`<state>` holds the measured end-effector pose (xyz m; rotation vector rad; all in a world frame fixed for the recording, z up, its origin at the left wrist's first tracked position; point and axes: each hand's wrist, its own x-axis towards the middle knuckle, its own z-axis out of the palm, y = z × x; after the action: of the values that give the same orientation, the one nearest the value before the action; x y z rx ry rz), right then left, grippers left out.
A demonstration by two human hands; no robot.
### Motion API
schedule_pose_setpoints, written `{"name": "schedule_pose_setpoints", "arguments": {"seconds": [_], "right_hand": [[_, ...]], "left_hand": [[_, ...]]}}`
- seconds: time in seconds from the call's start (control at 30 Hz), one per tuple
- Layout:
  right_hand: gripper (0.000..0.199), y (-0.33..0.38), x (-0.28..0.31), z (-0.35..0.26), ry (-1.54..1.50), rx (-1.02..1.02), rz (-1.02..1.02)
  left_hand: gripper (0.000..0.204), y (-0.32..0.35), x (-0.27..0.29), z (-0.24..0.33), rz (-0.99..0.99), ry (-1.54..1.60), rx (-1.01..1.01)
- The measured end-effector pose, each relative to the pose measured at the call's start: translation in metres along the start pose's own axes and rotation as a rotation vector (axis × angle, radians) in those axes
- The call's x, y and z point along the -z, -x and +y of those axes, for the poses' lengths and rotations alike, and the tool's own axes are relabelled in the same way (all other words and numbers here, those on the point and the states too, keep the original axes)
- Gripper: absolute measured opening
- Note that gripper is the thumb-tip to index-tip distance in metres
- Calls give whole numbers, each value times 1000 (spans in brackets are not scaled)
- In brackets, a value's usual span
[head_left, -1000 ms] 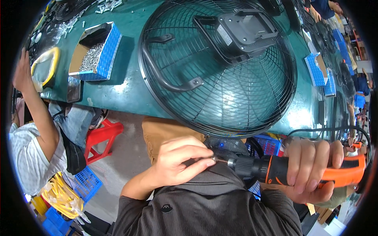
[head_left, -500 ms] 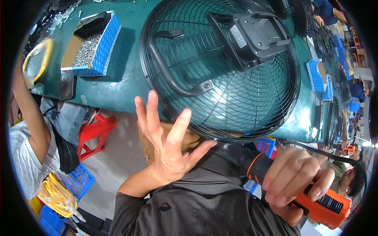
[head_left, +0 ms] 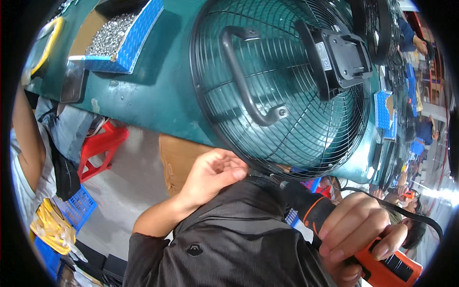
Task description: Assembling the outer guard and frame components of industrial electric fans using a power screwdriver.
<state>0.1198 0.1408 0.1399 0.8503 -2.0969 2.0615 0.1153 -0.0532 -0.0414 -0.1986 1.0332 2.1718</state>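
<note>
A round black wire fan guard (head_left: 291, 138) leans over the front edge of the green table. It carries a curved grey tube handle (head_left: 242, 81) and a black box-shaped motor housing (head_left: 342, 60). My left hand (head_left: 215, 174) is at the guard's lower rim, fingers curled in and thumb beside them; what they hold, if anything, is hidden. My right hand (head_left: 356, 229) grips an orange and black electric screwdriver (head_left: 313, 210), its tip pointing at the bottom of the rim, where the contact is hard to see. A black cord runs from the tool.
A blue cardboard box of small screws (head_left: 112, 40) stands at the table's left. A co-worker's arm (head_left: 26, 134) is at far left, near a red stool (head_left: 100, 146) and blue crates. Another fan (head_left: 377, 28) and a blue box (head_left: 384, 110) are at right.
My left hand went from spread fingers to curled ones, dropping lower by the rim. In the picture, the fan guard shifted right. My right hand keeps hold of the screwdriver.
</note>
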Motion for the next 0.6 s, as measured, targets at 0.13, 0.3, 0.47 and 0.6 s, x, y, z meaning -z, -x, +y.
{"name": "schedule_pose_setpoints", "arguments": {"seconds": [0.13, 0.3, 0.47, 0.6], "right_hand": [[40, -8, -2, 2, -11, -25, -17], [34, -18, -5, 11, -20, 12, -6], [34, -26, 11, 23, -187, 33, -282], [35, -23, 20, 22, -350, 34, -301]], "left_hand": [[16, -10, -7, 0, -12, -42, 10], [18, -11, -7, 1, -6, -155, -71], [18, -13, -6, 0, -24, -200, -111], [20, -9, -4, 12, -32, -287, -129]]}}
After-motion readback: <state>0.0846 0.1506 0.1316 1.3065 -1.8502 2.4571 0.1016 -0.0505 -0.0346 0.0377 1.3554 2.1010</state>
